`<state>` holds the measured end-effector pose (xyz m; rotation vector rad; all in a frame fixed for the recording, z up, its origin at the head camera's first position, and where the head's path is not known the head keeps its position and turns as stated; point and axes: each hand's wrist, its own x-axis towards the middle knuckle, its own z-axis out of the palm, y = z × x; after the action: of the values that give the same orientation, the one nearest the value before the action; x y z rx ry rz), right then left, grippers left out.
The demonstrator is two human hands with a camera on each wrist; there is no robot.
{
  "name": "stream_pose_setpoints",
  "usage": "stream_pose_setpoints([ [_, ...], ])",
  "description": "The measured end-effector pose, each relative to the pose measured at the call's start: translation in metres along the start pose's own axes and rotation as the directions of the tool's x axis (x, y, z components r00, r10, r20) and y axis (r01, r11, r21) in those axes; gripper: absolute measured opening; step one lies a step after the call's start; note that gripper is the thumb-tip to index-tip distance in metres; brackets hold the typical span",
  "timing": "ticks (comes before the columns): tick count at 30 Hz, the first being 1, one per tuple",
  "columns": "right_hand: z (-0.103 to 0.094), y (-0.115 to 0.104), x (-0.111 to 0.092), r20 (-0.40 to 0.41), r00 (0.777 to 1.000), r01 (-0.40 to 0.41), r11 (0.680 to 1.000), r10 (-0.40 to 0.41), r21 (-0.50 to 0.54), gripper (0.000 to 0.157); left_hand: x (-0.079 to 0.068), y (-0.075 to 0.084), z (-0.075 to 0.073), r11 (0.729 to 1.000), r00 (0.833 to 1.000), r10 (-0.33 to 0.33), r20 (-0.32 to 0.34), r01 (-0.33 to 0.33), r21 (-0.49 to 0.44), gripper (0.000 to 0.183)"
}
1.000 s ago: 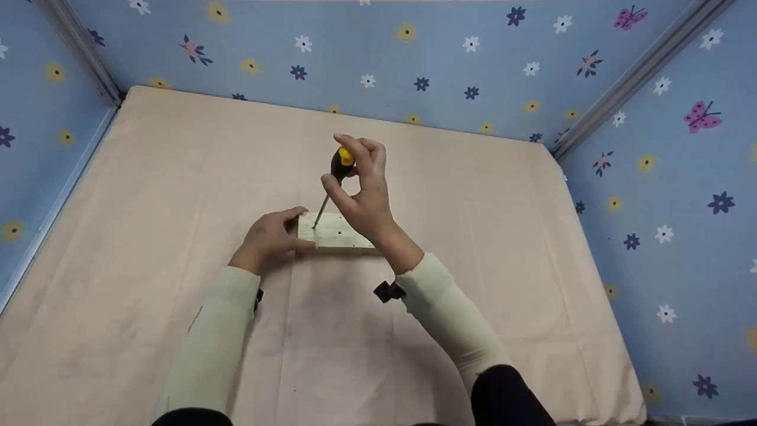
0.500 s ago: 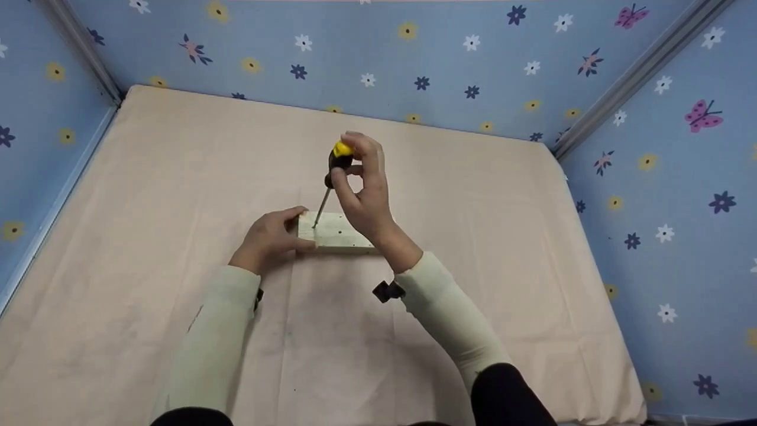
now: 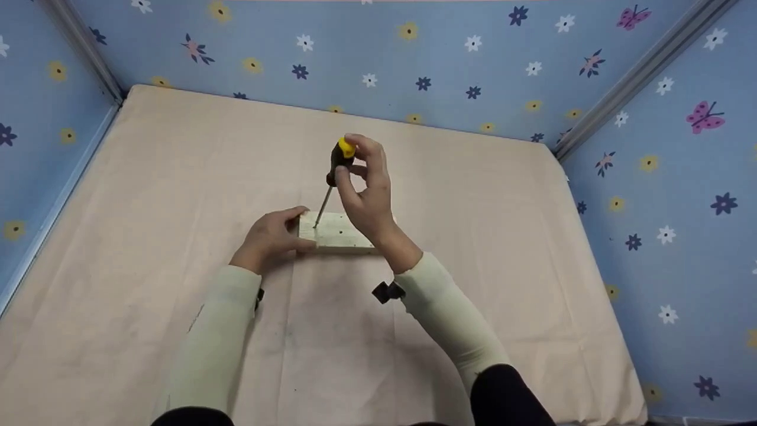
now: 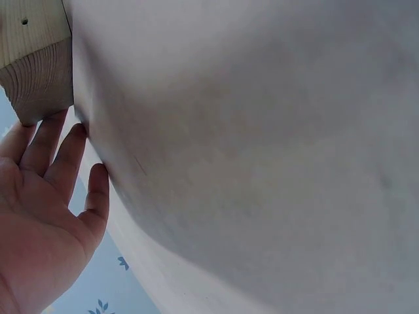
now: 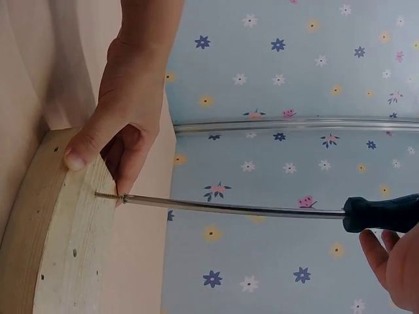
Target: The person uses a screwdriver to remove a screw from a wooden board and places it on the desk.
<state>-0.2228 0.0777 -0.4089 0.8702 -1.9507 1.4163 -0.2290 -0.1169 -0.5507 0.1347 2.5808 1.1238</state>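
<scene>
A pale wooden block with several small dark holes lies on the cloth-covered table. My left hand grips its left end, thumb on the near side and fingers on the far side. In my right hand is a screwdriver with a black and yellow handle, pinched between thumb and fingers. It leans with its top to the right. In the right wrist view, the screwdriver's shaft meets the head of a brass-coloured screw, which stands partly out of the block's top face near the left hand's thumb.
A beige cloth covers the table. Blue flowered panels rise behind it and at both sides, joined by metal corner posts. A small black clip-like piece sits at the right sleeve's cuff.
The right hand's thumb and fingers have shifted round the screwdriver's handle, showing more of its yellow end. The screwdriver's tip, the block and the left hand keep their places.
</scene>
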Motion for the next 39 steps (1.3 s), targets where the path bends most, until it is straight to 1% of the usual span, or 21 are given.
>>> stream_pose_setpoints([
  [3,-0.0006,-0.0003,0.0011,-0.003,1.0,-0.009,1.0,0.009,-0.02,0.04,0.0004,-0.0007,-0.0005,1.0,1.0,-0.002,0.004,0.002,0.018,0.09],
  [6,-0.0004,-0.0018,0.0017,0.002,1.0,-0.029,1.0,0.029,-0.009,0.04,0.0009,-0.0013,-0.0011,0.999,1.0,-0.014,0.013,0.014,0.032,0.092],
  [12,0.0007,-0.0038,0.0007,-0.001,0.999,-0.042,0.999,0.042,0.019,0.038,0.0007,-0.0023,-0.0014,1.0,0.999,-0.022,0.029,0.021,0.017,0.093],
  [19,0.0006,-0.0025,-0.0016,-0.027,1.0,0.0,0.999,0.001,0.039,0.037,0.0002,-0.0018,0.0022,1.0,1.0,-0.019,0.014,0.019,-0.024,0.087],
  [23,0.0002,-0.0015,-0.0014,-0.038,0.999,0.037,0.999,-0.036,0.04,0.036,0.0012,-0.0017,0.0026,1.0,1.0,-0.008,0.007,0.008,-0.007,0.086],
  [28,-0.0009,-0.0021,0.0,-0.054,0.996,0.068,0.997,-0.066,0.034,0.036,0.002,-0.001,0.0004,1.0,1.0,0.002,0.011,-0.002,0.02,0.09],
  [34,-0.0012,-0.0023,0.0011,-0.063,0.995,0.08,0.996,-0.077,0.041,0.036,0.0019,-0.0013,-0.0008,1.0,1.0,0.005,0.019,-0.005,0.019,0.093],
  [39,-0.0012,-0.0025,0.0025,-0.081,0.994,0.074,0.996,-0.07,0.056,0.037,0.0013,-0.0015,-0.0015,1.0,1.0,-0.005,0.021,0.005,0.003,0.095],
])
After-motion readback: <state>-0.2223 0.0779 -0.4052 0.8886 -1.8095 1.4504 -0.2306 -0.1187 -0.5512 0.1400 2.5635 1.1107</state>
